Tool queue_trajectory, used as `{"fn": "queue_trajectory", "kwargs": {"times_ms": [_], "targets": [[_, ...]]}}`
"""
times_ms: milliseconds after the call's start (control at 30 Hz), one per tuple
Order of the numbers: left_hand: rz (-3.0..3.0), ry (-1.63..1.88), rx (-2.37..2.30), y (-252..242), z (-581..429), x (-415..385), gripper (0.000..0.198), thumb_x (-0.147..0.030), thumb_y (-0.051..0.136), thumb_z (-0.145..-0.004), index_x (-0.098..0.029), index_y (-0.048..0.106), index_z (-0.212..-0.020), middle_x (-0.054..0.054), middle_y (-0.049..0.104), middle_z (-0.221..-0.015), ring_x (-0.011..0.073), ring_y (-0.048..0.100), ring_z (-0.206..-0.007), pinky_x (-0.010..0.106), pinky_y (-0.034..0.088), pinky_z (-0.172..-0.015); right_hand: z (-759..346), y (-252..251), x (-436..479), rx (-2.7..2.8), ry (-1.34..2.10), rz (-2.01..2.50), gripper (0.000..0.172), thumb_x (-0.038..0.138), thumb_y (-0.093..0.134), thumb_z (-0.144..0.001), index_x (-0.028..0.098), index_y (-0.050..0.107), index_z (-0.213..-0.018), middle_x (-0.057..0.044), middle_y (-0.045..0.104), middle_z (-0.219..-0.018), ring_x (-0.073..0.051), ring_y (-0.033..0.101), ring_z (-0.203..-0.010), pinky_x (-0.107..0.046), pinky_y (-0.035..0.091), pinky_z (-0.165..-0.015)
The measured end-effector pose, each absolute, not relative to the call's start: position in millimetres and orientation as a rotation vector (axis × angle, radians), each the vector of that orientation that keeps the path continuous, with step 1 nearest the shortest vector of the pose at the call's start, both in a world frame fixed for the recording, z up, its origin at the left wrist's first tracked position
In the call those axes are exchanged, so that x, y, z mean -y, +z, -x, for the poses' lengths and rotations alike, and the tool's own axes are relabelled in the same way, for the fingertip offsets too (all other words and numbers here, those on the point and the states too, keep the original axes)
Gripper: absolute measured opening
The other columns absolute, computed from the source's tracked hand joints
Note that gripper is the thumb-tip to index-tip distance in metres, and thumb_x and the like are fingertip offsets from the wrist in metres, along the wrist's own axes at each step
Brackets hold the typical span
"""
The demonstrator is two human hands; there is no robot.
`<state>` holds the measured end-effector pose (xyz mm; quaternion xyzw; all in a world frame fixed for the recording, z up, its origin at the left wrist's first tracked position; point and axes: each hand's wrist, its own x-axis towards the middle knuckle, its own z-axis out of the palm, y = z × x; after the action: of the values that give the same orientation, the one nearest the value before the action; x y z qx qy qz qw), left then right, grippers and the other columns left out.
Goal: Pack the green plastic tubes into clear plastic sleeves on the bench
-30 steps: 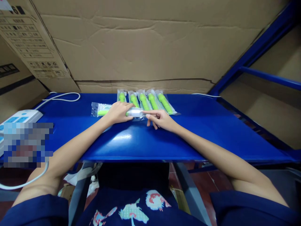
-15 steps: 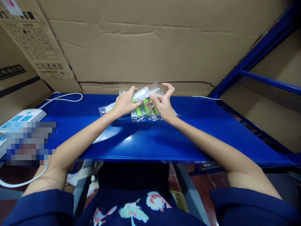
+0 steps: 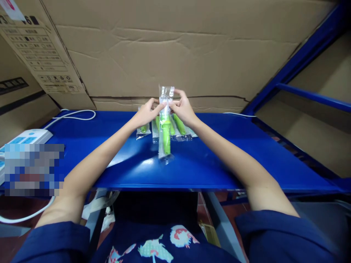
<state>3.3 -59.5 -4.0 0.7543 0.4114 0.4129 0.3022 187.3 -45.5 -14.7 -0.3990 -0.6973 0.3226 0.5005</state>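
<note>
My left hand [image 3: 146,113] and my right hand [image 3: 183,108] both pinch the top of a clear plastic packet [image 3: 165,128] with a green stick-shaped item inside. The packet hangs upright above the blue table [image 3: 219,157]. Behind it, several more clear packets with green items [image 3: 179,126] lie side by side on the table, partly hidden by my hands.
A wall of cardboard boxes [image 3: 175,54] stands right behind the table. A white power strip [image 3: 24,136] and its white cable [image 3: 74,114] lie at the far left. A blue metal frame [image 3: 301,54] rises on the right.
The packet lay flat on the table under both hands a second ago. My hands lifted it, turned it upright and now hold it by its top end.
</note>
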Motion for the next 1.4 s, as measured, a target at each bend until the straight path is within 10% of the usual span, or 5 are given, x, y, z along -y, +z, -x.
{"fn": "queue_trajectory", "kwargs": {"times_ms": [267,867,1267,1400], "targets": [[-1.898,1.174,-0.909,-15,12,53,0.033,-0.043,0.070,-0.089,-0.012,0.072,-0.098,0.012,0.076,-0.102,0.0211,0.070,-0.094,0.032,0.057,-0.085,-187,-21,56,1.784,0.905,0.925,0.023,0.031,0.065,-0.089,0.015,0.074,-0.103,-0.006,0.069,-0.079,-0.016,0.061,-0.067,-0.033,0.057,-0.065],[-1.841,1.285,-0.769,-38,14,65,0.037,-0.042,0.081,-0.075,-0.015,0.080,-0.101,0.013,0.079,-0.111,0.0257,0.074,-0.107,0.042,0.055,-0.104,-189,-45,67,1.555,1.052,0.795,0.022,0.034,0.074,-0.074,0.024,0.071,-0.093,0.002,0.068,-0.078,-0.010,0.053,-0.058,-0.024,0.047,-0.056],[-1.861,1.180,-0.741,-34,17,64,0.048,-0.061,0.060,-0.088,-0.016,0.076,-0.093,0.011,0.078,-0.105,0.0213,0.071,-0.097,0.034,0.054,-0.090,-188,-52,65,1.399,0.941,0.894,0.017,0.028,0.070,-0.073,0.021,0.078,-0.085,-0.004,0.077,-0.086,-0.016,0.066,-0.073,-0.029,0.056,-0.066],[-1.834,1.245,-0.777,-38,10,65,0.045,-0.057,0.079,-0.073,-0.016,0.065,-0.087,0.009,0.074,-0.099,0.0180,0.069,-0.089,0.032,0.054,-0.086,-183,-51,69,1.422,0.996,0.901,0.017,0.030,0.071,-0.074,0.020,0.077,-0.087,-0.006,0.077,-0.090,-0.018,0.069,-0.080,-0.031,0.059,-0.070]]}}
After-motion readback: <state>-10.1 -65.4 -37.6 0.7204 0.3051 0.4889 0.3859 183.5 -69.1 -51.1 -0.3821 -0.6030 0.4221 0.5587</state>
